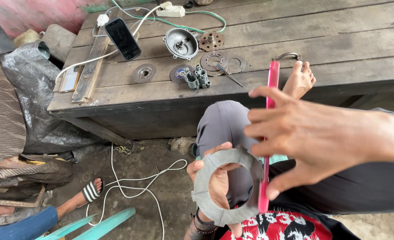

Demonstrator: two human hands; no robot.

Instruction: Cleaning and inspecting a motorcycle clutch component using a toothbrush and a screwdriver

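Left hand (214, 178) cradles grey ring (226, 186) flat over the lap, face up for working. Right hand (303, 142) pinches pink tool (268, 133) upright, touching ring's edge. Spare parts (197, 78) parked on bench (339, 40).

Weathered plank table (348, 40), dirt floor (161, 186)

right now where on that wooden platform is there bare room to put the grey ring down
The wooden platform is bare across its right half, from the rusty toothed disc rightwards to the far edge, behind the foot. The middle is crowded with discs, a metal housing and small parts; the phone and cables fill the left.
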